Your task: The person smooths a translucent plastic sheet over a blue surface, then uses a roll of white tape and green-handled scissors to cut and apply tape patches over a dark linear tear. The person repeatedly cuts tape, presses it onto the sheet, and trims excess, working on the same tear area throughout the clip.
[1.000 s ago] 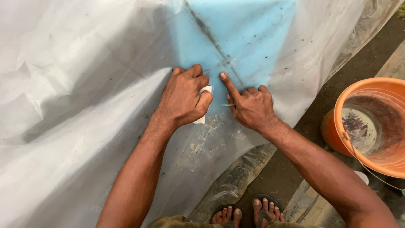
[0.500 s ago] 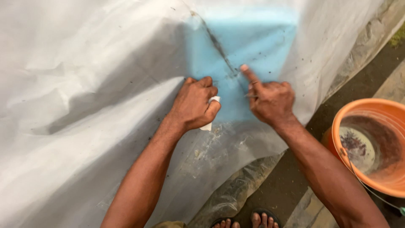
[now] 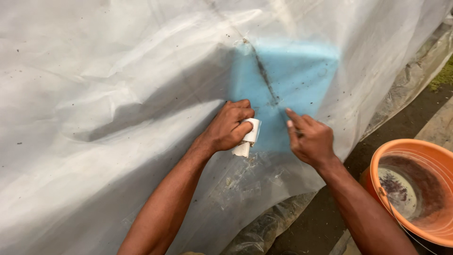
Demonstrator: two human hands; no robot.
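A large translucent white plastic sheet [image 3: 118, 118] fills the frame, a rectangular blue patch [image 3: 302, 71] showing through it at upper centre with a dark seam line [image 3: 264, 78] running down across it. The left hand [image 3: 230, 126] is curled closed around a small white roll of tape [image 3: 247, 138], knuckles against the sheet at the patch's lower left edge. The right hand [image 3: 309, 138] presses its extended index finger on the sheet just below the seam; a round orange plastic bucket [image 3: 439, 189] stands on the ground at lower right.
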